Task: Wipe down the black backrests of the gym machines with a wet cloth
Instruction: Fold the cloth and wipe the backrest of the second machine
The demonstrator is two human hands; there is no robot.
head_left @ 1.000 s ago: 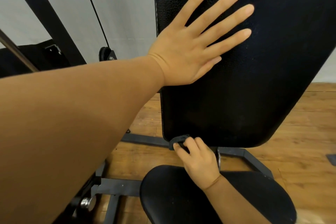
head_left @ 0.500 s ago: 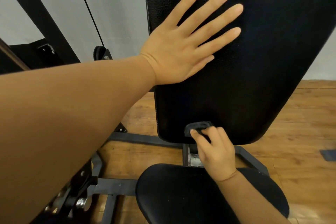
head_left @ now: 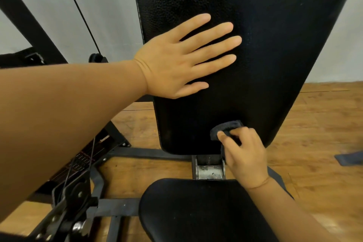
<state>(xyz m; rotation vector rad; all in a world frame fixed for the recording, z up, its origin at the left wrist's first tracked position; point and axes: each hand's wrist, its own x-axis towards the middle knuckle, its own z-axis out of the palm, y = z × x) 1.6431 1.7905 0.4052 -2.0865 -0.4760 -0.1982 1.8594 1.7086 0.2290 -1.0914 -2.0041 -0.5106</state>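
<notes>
- Two bare hands work on a black padded backrest [head_left: 245,45] that stands upright and fills the frame from 12 to 3 o'clock.
- The left hand [head_left: 176,61], at the centre, lies flat against the backrest with straight fingers spread apart.
- The right hand [head_left: 243,153], at about 5 o'clock, pinches a small dark cloth [head_left: 224,129] in curled fingers, pressing it to the backrest's lower edge.
- A black seat pad [head_left: 196,212] sits at 6 o'clock, just beneath the right wrist.
- Grey metal frame bars [head_left: 141,152] run along a wooden floor [head_left: 314,133] from 7 to 9 o'clock.
</notes>
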